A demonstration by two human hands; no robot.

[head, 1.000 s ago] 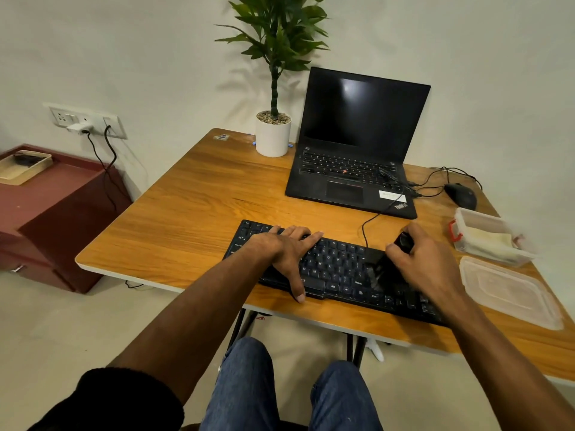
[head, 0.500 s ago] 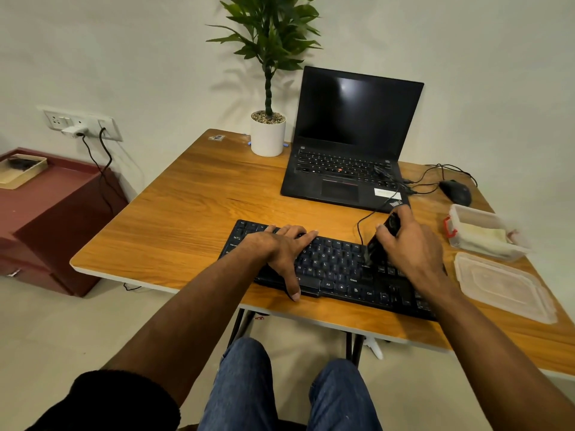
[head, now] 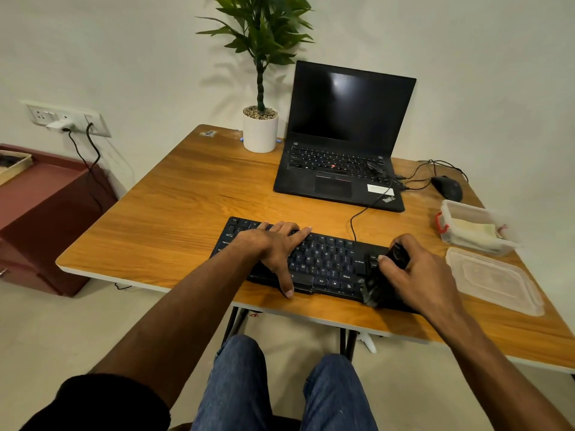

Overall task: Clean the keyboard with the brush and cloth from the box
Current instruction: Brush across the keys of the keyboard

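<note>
The black keyboard (head: 323,265) lies near the front edge of the wooden table (head: 174,219), its long axis running left to right and slanting a little nearer toward the right end. On its right part stands the brush (head: 378,281), handle top pointing away from the person and bristles, blurred, pointing down and toward the near edge of the keys. The right hand (head: 413,275) is wrapped around the brush handle, wrist bent, forearm coming in from the lower right. The left hand (head: 273,247) lies flat on the left half of the keyboard, fingers spread and thumb reaching to the near edge. Half a second ago the brush sat at the far edge of the keys; it is now down at the near edge. To the right, well apart, the open box (head: 466,225) holds a pale cloth (head: 476,228), with the lid (head: 494,281) flat just beside it.
</note>
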